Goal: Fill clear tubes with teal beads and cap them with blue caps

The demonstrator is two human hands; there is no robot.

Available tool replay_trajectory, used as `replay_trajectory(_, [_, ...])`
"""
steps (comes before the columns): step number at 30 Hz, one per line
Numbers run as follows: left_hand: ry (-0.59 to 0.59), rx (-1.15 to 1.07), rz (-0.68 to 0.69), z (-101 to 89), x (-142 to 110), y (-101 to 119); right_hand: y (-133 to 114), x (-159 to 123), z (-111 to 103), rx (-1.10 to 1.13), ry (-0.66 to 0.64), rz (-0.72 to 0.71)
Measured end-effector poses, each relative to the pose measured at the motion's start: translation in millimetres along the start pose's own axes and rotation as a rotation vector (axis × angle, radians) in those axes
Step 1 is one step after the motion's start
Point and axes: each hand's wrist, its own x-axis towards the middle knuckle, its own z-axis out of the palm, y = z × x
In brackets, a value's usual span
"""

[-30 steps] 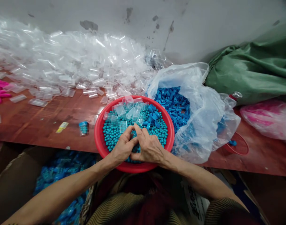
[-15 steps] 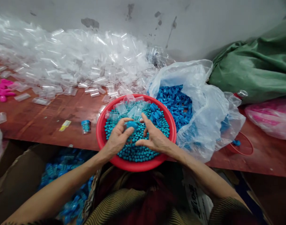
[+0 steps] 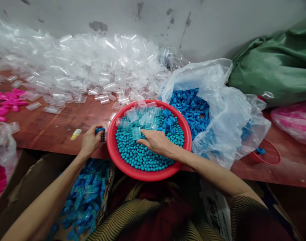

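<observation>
A single head-worn camera looked forward and down from close above the desk (image 3: 55,125), framing the red basin (image 3: 149,175) near center, the wall (image 3: 213,26) along the top and the wearer's clothing (image 3: 126,214) at bottom center.

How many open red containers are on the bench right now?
2: the large basin under the right hand, and the small basket at the right, beside the plastic bag. Others may be hidden behind that.

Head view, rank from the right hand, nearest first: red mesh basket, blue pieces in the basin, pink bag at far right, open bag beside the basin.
1. Blue pieces: in the red basin, by the right hand
2. Open bag: right of basin
3. Red mesh basket: farther right
4. Pink bag: far right
</observation>
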Motion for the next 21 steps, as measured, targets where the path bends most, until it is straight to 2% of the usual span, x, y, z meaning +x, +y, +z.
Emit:
replay_trajectory(4, [-0.049, -0.18, 0.011, 10.9, 5, -12, -10, 29, 7, -0.082, 0.01, 0.085])
replay_trajectory(9, [-0.181, -0.417, -0.041, 9.8, 2, -12, -8, 38, 12, -0.112, -0.046, 0.043])
replay_trajectory(12, [-0.179, -0.476, -0.045, 8.4, 1, -14, 5, 33, 13, 0.026, -0.062, 0.04])
replay_trajectory(17, [-0.224, -0.558, -0.053, 3.3, 0, -21, 25, 18, 15, 0.436, 0.015, 0.028])
replay_trajectory(19, [-0.236, -0.506, -0.048, 0.7, 2, -25, 28, 9, 12, 0.574, -0.084, 0.091])
replay_trajectory(21, [-0.213, -0.429, -0.056, -0.8, 5, -28, 27, 0, 6, 0.676, -0.321, 0.18])
